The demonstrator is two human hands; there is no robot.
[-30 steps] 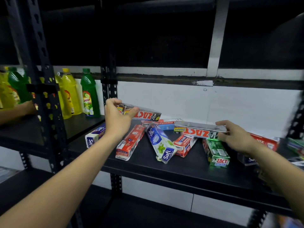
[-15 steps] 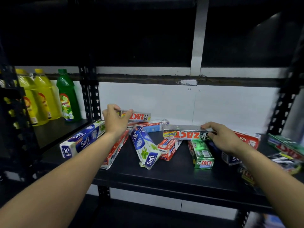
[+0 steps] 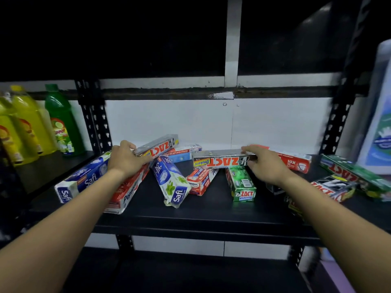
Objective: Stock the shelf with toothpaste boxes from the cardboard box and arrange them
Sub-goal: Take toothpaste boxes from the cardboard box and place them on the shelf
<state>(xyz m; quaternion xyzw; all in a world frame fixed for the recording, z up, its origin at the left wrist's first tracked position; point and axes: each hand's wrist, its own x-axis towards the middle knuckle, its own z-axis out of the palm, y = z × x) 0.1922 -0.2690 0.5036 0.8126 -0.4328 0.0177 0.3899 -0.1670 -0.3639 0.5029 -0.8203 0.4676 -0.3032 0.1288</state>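
Several toothpaste boxes lie scattered on the black shelf (image 3: 201, 218). My left hand (image 3: 124, 159) grips one end of a silver Zact box (image 3: 158, 145) at the back left. My right hand (image 3: 266, 166) grips the right end of a second silver Zact box (image 3: 220, 161), held flat above a green Zact box (image 3: 241, 185). A white-and-blue Safi box (image 3: 171, 182) lies between my hands, a red-and-white box (image 3: 201, 180) beside it. Another Safi box (image 3: 80, 180) and a red Pepsodent box (image 3: 127, 193) lie under my left forearm. The cardboard box is not in view.
Yellow bottles (image 3: 25, 127) and a green bottle (image 3: 61, 123) stand on the neighbouring shelf at left. A black upright post (image 3: 95, 119) divides the two shelves. More Zact boxes (image 3: 355, 178) lie at the right, below a large white-and-blue pack (image 3: 378, 127). A red box (image 3: 294, 161) lies behind my right hand.
The view has swung to the right, bringing the right-hand boxes and pack into sight. Both hands keep their hold on the silver Zact boxes, which sit slightly lower over the pile.
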